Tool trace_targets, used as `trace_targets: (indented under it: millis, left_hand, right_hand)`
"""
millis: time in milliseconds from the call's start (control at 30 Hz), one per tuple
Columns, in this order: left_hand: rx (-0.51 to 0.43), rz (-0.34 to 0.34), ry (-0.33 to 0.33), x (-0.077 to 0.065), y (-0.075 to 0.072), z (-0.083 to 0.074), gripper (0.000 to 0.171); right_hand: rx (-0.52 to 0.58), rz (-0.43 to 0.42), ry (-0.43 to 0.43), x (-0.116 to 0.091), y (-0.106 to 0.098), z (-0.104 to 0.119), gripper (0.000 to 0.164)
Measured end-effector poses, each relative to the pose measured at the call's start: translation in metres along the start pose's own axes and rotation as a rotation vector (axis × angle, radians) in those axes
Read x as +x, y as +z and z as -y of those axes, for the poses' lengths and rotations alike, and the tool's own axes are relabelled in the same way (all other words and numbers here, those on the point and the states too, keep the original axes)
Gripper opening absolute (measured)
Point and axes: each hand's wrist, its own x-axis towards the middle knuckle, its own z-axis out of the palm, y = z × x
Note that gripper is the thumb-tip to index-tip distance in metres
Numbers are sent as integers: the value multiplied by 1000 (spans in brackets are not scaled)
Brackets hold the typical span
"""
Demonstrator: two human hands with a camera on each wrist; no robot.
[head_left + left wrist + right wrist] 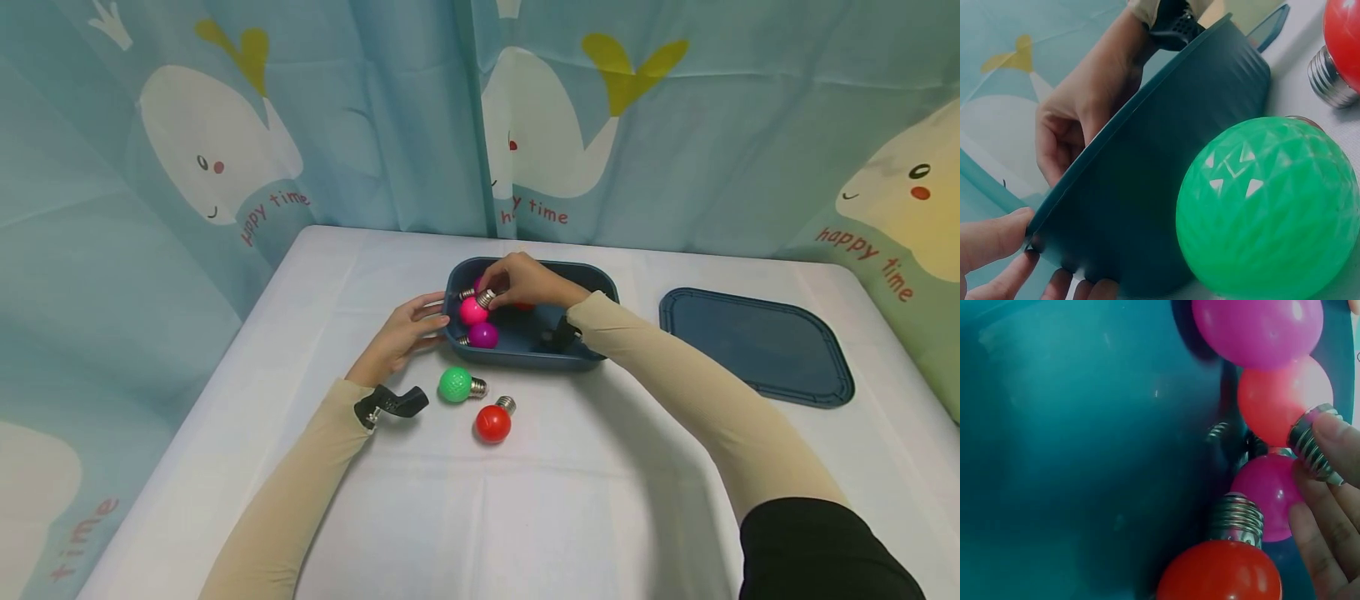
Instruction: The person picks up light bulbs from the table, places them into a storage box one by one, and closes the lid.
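Observation:
My right hand reaches into a dark blue plastic bin and pinches the metal screw base of a pink light bulb between thumb and fingers. In the right wrist view, a purple bulb, a magenta bulb and a red bulb lie around the held pink one, at the bin's left end. My left hand touches the bin's left end from outside, fingers extended, thumb at the rim. On the table in front of the bin lie a green faceted bulb and another red bulb.
A dark blue flat lid lies on the white-covered table right of the bin. Blue curtains with whale prints hang behind the table and along its left side. Each wrist wears a black camera mount.

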Motion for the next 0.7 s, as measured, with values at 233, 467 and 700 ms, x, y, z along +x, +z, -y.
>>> trace_targets:
  millis: [233,467,700]
  left_hand:
    - [-3,-1,2,0,0,1,56]
    - [-5,-7,-7,-1,0,0,57]
    - [0,-6,-10,-1,0,-2,58]
  right_hand:
    - [27,24,-9,0,4,-1,22]
    - [13,50,-5,0,8,-1,22]
    - [-9,87,-20,0,9,1,23]
